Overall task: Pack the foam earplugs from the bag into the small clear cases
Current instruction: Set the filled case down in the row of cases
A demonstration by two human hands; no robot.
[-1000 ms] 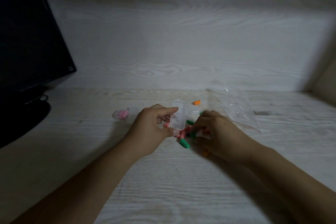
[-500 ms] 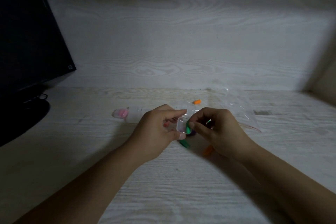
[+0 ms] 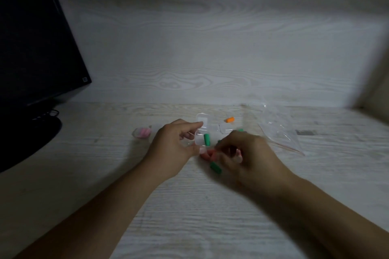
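My left hand (image 3: 174,149) pinches a small clear case (image 3: 199,142) by its left side, with the lid (image 3: 202,121) flipped open. One green earplug (image 3: 207,139) lies inside it. My right hand (image 3: 248,157), blurred, is lowered with its fingers curled over the loose pile just right of the case. I cannot tell whether it holds anything. Red earplugs (image 3: 207,154) and a green earplug (image 3: 215,168) lie on the table at its fingertips. An orange earplug (image 3: 229,120) sits farther back. The clear bag (image 3: 277,130) lies flat to the right.
A second clear case (image 3: 226,128) sits behind my right hand. A case holding pink earplugs (image 3: 142,132) lies to the left. A dark monitor (image 3: 31,48) and its round stand (image 3: 25,139) fill the left side. A wood-grain wall rises behind the table.
My right hand left a green earplug in the case and dropped to the loose pile. My left hand tilted the open case so that its inside shows.
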